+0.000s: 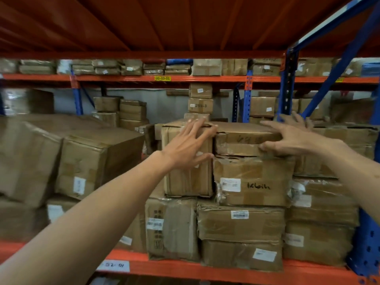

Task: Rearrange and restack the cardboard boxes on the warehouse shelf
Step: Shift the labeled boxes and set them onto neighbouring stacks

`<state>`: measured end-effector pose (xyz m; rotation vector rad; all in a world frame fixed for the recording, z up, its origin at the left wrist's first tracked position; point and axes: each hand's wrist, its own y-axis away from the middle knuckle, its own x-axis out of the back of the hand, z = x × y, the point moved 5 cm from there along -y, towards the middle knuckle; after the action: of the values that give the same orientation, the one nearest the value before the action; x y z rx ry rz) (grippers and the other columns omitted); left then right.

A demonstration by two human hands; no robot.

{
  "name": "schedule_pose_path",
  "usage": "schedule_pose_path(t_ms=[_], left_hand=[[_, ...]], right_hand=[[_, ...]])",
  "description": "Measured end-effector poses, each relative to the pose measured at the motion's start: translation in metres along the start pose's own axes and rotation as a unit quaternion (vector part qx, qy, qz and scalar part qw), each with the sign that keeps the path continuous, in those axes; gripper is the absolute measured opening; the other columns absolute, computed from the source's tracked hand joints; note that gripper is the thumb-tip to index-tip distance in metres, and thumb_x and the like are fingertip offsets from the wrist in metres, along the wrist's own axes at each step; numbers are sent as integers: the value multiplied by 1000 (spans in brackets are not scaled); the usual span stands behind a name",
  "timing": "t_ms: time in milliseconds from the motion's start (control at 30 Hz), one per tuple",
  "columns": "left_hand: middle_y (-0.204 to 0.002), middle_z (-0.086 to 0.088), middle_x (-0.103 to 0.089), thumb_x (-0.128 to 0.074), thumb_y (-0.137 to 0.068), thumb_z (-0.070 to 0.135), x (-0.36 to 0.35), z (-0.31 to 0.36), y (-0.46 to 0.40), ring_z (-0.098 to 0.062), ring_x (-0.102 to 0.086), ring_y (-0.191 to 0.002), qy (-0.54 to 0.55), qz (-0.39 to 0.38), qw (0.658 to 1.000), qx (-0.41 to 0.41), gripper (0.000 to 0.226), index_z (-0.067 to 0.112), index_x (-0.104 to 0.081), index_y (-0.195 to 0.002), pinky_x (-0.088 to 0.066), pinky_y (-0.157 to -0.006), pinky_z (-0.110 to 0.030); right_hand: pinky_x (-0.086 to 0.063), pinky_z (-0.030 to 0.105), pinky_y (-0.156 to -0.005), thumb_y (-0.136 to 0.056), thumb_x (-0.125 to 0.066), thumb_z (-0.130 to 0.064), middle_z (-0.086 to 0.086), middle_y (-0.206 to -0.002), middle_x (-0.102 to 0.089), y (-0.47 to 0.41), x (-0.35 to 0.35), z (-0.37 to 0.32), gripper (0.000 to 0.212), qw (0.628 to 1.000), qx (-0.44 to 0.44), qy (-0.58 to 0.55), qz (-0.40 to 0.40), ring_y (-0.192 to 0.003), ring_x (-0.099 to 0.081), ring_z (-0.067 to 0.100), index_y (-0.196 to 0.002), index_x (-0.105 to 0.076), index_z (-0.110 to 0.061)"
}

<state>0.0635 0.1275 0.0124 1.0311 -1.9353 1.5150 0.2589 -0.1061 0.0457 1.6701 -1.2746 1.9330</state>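
Observation:
A flat, worn cardboard box [242, 140] lies on top of the middle stack on the shelf. My right hand [292, 138] grips its right front corner, thumb underneath and fingers spread over the top. My left hand [189, 145] is spread against the upper front of a tall box [187, 182] just left of it, fingertips over that box's top edge. Under the flat box sits a box marked with black handwriting [253, 182], and below that two more stacked boxes [240, 225].
The orange shelf beam [185, 268] runs along the front edge. Large boxes [96, 159] fill the left side, more stacks [322, 202] stand at right by a blue upright [368, 249]. An orange deck [185, 23] hangs low overhead. Further racks with boxes stand behind.

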Motion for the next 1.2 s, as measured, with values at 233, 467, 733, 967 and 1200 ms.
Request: schedule_pose_path(t_ms=[233,467,733,967,1200], left_hand=[[-170,-19,-3,-52,-95,66,19,-97,78,-34,1,-156,41,35,995,89,94,25,-3,-164,13,-121,-38],[-164,-14,-20,-61,-88,67,22,-238,190,-34,-21,-150,40,9,975,216,102,29,-3,-163,-28,-120,-50],[-148,-13,-55,-69,-82,69,-12,-362,293,-34,-62,-125,169,-98,907,374,114,35,6,-160,-47,-108,-49],[-159,-18,-34,-87,-66,62,-98,-345,350,-32,-41,-142,385,-89,793,464,142,23,12,-160,-37,-117,-47],[-138,0,-59,-98,-44,57,-124,-351,334,-27,-52,-132,552,46,661,506,129,30,-30,-151,-46,-108,-52]], right_hand=[[-7,55,-119,-65,-38,-97,12,-166,-20,-18,41,-132,103,984,114,-64,117,-151,-13,35,-155,-26,-49],[-5,56,-120,-70,-43,-92,6,-166,-17,-54,9,-331,95,963,233,-66,118,-151,-9,31,-154,-24,-51],[-21,69,-114,-64,-61,-92,3,-169,3,-71,-78,-519,104,947,294,-76,-101,-152,-10,39,-147,-2,-67],[-27,61,-112,-68,-71,-81,10,-169,-3,-87,-111,-597,113,952,268,1,-148,-149,-19,42,-153,-1,-59],[-36,58,-107,-73,-70,-78,12,-162,-29,-98,-111,-604,109,947,274,49,-158,-140,-37,39,-149,6,-63]])
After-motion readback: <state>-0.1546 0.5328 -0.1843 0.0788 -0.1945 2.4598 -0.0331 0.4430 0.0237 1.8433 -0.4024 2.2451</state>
